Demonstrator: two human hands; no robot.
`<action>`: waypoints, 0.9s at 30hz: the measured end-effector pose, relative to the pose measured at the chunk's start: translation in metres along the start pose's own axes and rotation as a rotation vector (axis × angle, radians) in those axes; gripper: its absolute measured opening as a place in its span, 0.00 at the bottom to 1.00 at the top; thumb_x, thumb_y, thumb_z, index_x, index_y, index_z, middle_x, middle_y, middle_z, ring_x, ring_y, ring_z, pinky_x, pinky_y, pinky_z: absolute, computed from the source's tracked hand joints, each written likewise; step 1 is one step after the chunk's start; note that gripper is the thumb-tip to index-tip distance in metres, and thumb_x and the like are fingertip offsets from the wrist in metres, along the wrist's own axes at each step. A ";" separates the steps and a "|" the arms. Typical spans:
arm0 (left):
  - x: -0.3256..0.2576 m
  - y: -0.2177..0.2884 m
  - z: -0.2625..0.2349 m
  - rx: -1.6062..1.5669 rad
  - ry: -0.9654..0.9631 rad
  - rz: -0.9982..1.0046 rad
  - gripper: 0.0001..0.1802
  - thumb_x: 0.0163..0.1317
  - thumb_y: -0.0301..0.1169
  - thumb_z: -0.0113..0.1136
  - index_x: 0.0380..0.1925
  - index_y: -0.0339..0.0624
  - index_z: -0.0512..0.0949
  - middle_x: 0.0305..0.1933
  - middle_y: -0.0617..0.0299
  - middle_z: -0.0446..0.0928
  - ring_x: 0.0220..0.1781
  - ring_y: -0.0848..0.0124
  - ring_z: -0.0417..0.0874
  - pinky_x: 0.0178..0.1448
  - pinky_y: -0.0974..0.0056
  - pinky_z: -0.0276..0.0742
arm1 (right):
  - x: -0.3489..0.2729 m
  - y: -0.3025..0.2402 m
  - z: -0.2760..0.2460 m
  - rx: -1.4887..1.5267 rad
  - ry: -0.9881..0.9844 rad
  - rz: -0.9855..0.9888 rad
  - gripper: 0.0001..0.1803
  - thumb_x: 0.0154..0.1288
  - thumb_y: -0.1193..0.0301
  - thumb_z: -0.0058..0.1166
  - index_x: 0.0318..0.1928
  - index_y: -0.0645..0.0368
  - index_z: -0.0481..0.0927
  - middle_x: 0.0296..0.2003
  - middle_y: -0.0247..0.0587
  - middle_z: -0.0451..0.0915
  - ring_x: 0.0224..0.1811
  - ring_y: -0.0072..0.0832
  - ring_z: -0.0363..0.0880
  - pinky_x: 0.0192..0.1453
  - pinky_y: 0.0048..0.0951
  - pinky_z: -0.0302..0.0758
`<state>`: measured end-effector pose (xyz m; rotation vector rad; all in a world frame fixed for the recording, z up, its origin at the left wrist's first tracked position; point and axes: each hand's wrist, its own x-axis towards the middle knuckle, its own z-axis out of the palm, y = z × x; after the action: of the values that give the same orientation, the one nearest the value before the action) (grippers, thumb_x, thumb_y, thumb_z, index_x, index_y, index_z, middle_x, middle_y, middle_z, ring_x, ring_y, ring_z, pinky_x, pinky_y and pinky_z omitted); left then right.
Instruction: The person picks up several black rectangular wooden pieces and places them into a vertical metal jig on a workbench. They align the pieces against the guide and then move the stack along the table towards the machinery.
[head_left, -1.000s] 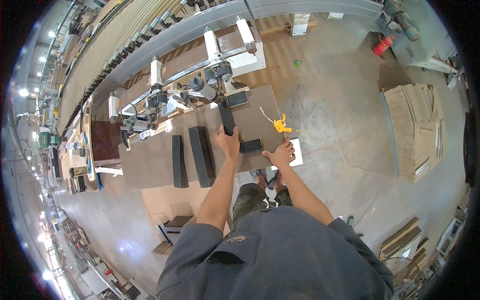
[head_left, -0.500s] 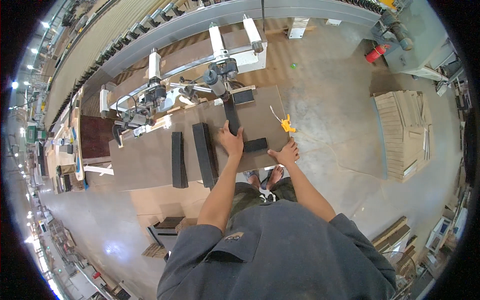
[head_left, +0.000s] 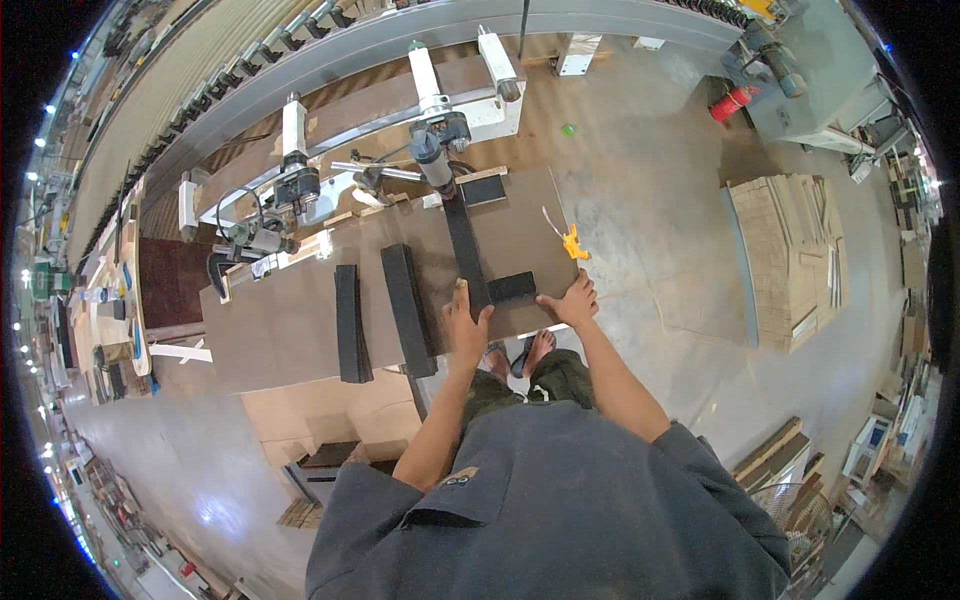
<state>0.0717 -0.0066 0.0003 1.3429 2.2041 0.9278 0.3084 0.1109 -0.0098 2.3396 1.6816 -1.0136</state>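
Logging the brown worktop (head_left: 280, 320) standing in the same place under the machine heads (head_left: 432, 150) as half a second ago; only the view is shifting slightly.

Noting two loose dark strips (head_left: 405, 305) (head_left: 347, 322) lying side by side, left of the work and untouched.

Finding the long dark strip (head_left: 462, 240) lying across the worktop, far end under a machine head, near end at the front edge.

Recording the left hand (head_left: 465, 328) staying on that near end: grip open, palm down, fingers spread, pressing rather than clasping.

Recording the right hand (head_left: 572, 303) staying at the front edge, fingertips touching or just beside the small dark block (head_left: 512, 287): grip open, enclosing nothing.

Seeing the yellow clamp (head_left: 573, 243) lying apart, beyond the right hand.

Judging: steadying and aligning going on, no lifting.
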 end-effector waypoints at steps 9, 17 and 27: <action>0.005 -0.023 0.014 0.026 0.131 0.064 0.43 0.69 0.40 0.79 0.83 0.52 0.74 0.65 0.47 0.85 0.56 0.44 0.82 0.63 0.45 0.78 | -0.003 -0.007 -0.004 -0.008 -0.013 -0.026 0.86 0.43 0.31 0.86 0.89 0.59 0.45 0.84 0.63 0.60 0.86 0.63 0.60 0.84 0.69 0.63; -0.003 -0.027 0.020 0.036 0.212 0.026 0.40 0.69 0.43 0.77 0.81 0.58 0.77 0.52 0.47 0.87 0.53 0.45 0.83 0.60 0.43 0.78 | 0.003 0.002 0.000 -0.022 -0.039 -0.044 0.91 0.41 0.22 0.80 0.90 0.62 0.42 0.87 0.67 0.54 0.89 0.64 0.53 0.86 0.72 0.58; -0.003 -0.007 0.006 0.089 0.128 -0.063 0.41 0.69 0.48 0.78 0.81 0.58 0.77 0.53 0.46 0.85 0.52 0.46 0.82 0.62 0.44 0.77 | -0.009 -0.004 -0.009 -0.017 -0.053 0.000 0.88 0.43 0.29 0.85 0.90 0.62 0.43 0.86 0.65 0.56 0.88 0.64 0.57 0.85 0.72 0.62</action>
<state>0.0726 -0.0095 -0.0084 1.2773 2.3958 0.9262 0.3072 0.1094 0.0034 2.2817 1.6645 -1.0479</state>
